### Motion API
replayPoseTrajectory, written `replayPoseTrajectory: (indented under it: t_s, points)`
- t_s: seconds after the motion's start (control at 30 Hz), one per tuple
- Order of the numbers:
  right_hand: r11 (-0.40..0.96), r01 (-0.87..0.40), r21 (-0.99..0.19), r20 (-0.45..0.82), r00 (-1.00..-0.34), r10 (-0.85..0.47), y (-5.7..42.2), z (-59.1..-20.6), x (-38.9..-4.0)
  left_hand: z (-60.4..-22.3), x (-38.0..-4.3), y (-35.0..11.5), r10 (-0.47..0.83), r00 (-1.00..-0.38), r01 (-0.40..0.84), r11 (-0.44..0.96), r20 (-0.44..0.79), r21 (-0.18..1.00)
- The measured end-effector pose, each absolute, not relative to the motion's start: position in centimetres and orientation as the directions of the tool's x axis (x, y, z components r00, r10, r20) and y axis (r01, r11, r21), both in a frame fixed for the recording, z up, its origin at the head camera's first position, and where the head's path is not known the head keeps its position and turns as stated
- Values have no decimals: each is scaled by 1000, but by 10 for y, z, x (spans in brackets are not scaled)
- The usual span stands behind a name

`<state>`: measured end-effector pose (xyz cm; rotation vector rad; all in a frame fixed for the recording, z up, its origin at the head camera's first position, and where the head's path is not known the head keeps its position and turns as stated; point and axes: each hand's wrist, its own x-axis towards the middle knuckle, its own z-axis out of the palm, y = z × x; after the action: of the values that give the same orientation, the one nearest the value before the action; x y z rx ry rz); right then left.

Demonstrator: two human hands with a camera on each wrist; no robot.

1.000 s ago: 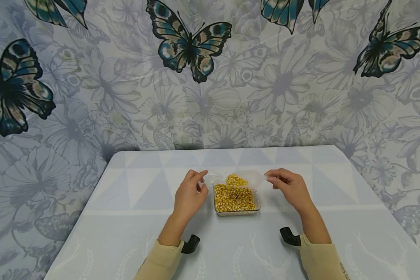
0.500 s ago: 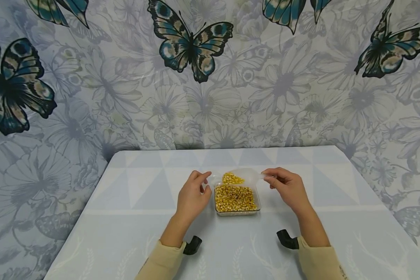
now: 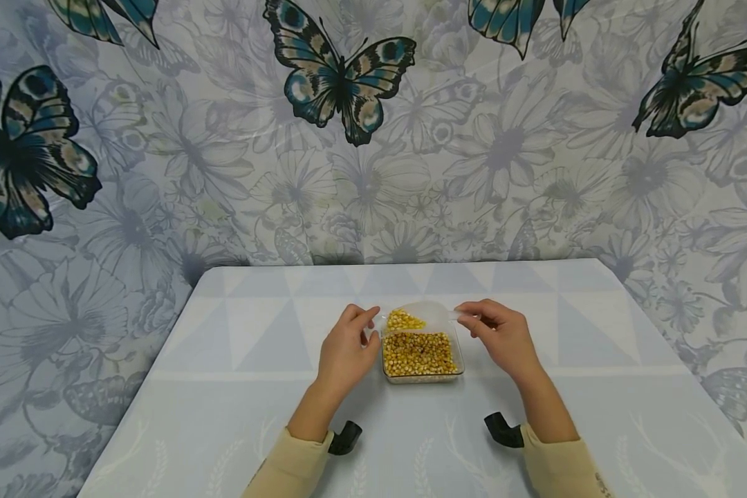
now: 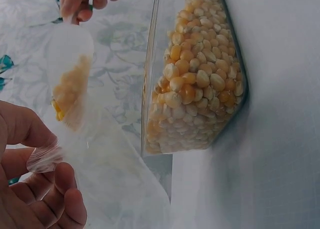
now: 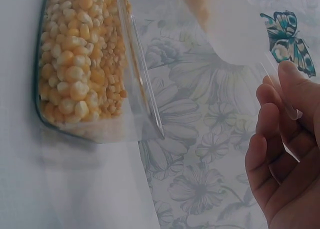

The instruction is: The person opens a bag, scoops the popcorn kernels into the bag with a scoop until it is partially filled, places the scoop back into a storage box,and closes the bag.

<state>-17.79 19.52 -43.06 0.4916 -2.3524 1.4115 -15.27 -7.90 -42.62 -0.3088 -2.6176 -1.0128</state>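
My right hand (image 3: 503, 339) pinches the handle of a translucent white scoop (image 3: 437, 315), held level with the far rim of a clear rectangular container (image 3: 422, 379). Corn kernels (image 3: 403, 319) lie heaped in the scoop's left end. More yellow corn (image 3: 418, 354) fills much of the container. To its left, my left hand (image 3: 348, 353) pinches the gathered edge of a clear plastic bag (image 4: 46, 158) between thumb and fingers. In the left wrist view the scoop's loaded end is at the bag; whether it is inside the mouth I cannot tell.
A pale patterned cloth covers the table (image 3: 255, 408). Behind its far edge hangs a floral backdrop with butterflies (image 3: 342, 83). A black curved piece (image 3: 504, 430) sticks out at the right cuff, another black piece (image 3: 346, 438) at the left.
My right hand and the scoop have moved left, bringing the corn closer to the left hand. The left hand has shifted slightly right. The container stays in place.
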Motion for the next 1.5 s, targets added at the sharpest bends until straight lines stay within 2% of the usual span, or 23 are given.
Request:
replayPoseTrajectory:
  t_s: [0.47, 1.07, 1.5]
  points:
    - [537, -544, -645, 566, -812, -143, 182, -423, -172, -429, -153, -77, 96, -921, 326, 719, 377, 614]
    - [515, -619, -593, 654, -743, -141, 172, -418, -168, -428, -153, -76, 87, -929, 308, 721, 359, 621]
    - [533, -637, -556, 695, -709, -122, 167, -414, -163, -427, -152, -79, 82, -907, 347, 701, 413, 623]
